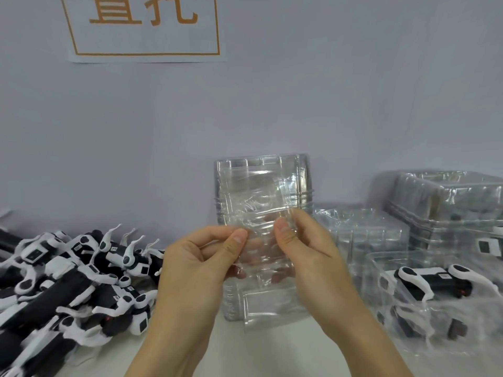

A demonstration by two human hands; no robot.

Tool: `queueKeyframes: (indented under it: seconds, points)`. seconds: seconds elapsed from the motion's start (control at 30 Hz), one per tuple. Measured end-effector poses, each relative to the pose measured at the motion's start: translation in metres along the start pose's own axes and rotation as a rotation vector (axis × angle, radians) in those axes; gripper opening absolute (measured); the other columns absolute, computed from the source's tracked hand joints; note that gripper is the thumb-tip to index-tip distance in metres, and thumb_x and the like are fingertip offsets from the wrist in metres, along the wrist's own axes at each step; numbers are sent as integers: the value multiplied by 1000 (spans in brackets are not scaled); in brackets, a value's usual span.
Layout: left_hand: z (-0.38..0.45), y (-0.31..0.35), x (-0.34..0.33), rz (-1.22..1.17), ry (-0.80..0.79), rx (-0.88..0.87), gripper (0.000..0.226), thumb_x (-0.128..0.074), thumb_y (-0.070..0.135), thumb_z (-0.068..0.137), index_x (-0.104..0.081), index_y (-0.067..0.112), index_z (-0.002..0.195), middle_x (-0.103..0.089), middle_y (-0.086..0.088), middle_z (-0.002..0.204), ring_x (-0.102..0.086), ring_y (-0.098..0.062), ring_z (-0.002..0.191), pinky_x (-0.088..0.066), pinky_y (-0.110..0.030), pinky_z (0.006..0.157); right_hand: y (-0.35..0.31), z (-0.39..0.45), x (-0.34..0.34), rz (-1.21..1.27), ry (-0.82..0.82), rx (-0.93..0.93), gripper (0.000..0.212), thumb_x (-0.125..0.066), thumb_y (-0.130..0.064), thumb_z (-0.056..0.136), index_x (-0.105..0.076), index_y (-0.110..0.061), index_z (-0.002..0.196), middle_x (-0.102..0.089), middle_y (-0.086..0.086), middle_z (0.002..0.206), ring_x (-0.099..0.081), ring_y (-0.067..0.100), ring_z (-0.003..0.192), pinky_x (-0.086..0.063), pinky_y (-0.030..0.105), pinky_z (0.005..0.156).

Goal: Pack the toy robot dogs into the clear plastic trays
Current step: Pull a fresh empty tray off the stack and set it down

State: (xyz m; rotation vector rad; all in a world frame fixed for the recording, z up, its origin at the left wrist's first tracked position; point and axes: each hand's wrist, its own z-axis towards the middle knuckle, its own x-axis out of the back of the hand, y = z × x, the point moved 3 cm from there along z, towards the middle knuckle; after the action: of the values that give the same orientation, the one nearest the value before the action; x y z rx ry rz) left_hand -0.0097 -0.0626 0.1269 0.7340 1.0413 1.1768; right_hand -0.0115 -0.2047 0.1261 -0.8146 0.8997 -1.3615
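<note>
A clear plastic tray (258, 186) is held upright in front of me above the white table. My left hand (196, 257) pinches its lower left part with thumb in front and fingers behind. My right hand (307, 248) pinches it just to the right in the same way. The tray looks like nested clear shells; I cannot tell how many. A heap of black-and-white toy robot dogs (70, 278) lies on the table at the left. On the right, a packed robot dog (432, 281) lies inside a clear tray (381, 265).
Empty clear trays (362, 227) lie behind my right hand, and a taller stack of trays (446, 197) stands at the far right. A pale wall with a paper sign (144, 28) rises right behind the table. Bare white tabletop (245, 355) shows between my forearms.
</note>
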Motion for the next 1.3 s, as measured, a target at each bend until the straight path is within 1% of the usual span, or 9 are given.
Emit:
queueKeyframes:
  seconds: [0.13,0.3,0.43,0.6,0.67,0.77,0.93,1.2,1.3]
  points:
    - [-1,3,2,-2,24,-23,30,-79,37,55,-79,14,74,-76,-18,82,-71,-24,71,-54,-34,70,0,-1,0,26,-34,1,19,-54,-40,97,-70,-38,88,-74,-8,83,-72,11,75,-51,19,56]
    - [-1,6,4,-20,35,-25,25,-81,35,53,-78,15,68,-74,-22,78,-66,-22,65,-51,-33,69,4,0,4,118,24,-54,16,-62,-50,76,-71,-58,87,-73,-8,97,-73,10,85,-56,24,58]
    - [0,4,4,-59,2,10,23,-78,35,54,-79,16,67,-76,-18,82,-68,-21,66,-55,-24,61,5,1,7,117,5,-56,21,-62,-44,84,-76,-37,99,-74,1,104,-74,19,91,-63,45,73]
    - [-1,2,1,-40,29,-5,22,-76,37,56,-78,18,66,-76,-13,77,-69,-18,64,-56,-23,61,0,2,7,41,24,-9,17,-60,-35,94,-74,-30,86,-73,2,83,-71,21,76,-55,29,56]
    - [-2,2,1,12,56,-45,24,-76,40,56,-77,19,67,-76,-14,75,-68,-18,63,-53,-30,67,-2,2,7,10,27,14,23,-57,-28,99,-72,-27,81,-72,1,76,-68,15,70,-50,23,53]
    - [-2,2,1,47,80,-77,22,-75,40,58,-77,20,68,-76,-14,74,-69,-22,64,-52,-36,72,-5,1,7,-4,21,30,26,-56,-26,100,-71,-25,79,-71,-1,73,-66,11,66,-49,22,53]
    - [1,2,6,-24,151,-58,12,-69,24,67,-73,14,62,-70,-9,60,-60,-13,51,-51,-18,54,-5,2,12,21,102,35,21,-57,-25,99,-76,-27,90,-70,1,72,-60,14,63,-50,26,51]
    - [4,-1,15,54,212,-87,14,-67,25,76,-81,26,75,-73,-10,71,-60,-12,57,-53,-22,58,-4,3,15,56,100,42,21,-53,-19,100,-73,-19,96,-68,-1,69,-58,10,60,-49,20,48]
    - [6,-1,20,101,236,-122,22,-65,18,88,-79,24,71,-70,-7,65,-59,-11,54,-49,-20,49,-4,4,22,53,97,51,22,-52,-19,100,-74,-17,96,-69,2,71,-59,12,60,-50,22,49]
